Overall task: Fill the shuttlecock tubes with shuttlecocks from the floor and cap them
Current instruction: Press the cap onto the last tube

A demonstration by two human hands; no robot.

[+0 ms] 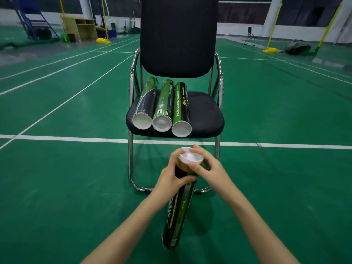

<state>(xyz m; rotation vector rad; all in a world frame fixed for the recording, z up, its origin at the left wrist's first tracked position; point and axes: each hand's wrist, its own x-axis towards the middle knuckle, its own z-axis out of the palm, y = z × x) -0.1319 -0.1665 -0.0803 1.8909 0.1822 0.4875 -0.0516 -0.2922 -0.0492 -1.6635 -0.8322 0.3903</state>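
Capping is in hand: left hand (172, 177) grips the tube (180, 206) while right hand (207, 167) pinches the cap (191, 157) on its mouth; next, it probably needs pressing down square.

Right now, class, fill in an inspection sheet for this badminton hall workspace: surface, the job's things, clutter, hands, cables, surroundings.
Surface: green court floor with white lines; no loose shuttlecocks seen on it.
Job's things: three tubes lie side by side on the black chair seat, near ends closed by white caps; a fourth tube is held upright-tilted, white cap at its top.
Clutter: nothing seen near the chair.
Hands: left hand grips the fourth tube below the rim; right hand pinches the cap.
Cables: nothing seen.
Surroundings: yellow net posts, wooden cabinet, blue steps, dark bag by the far wall.
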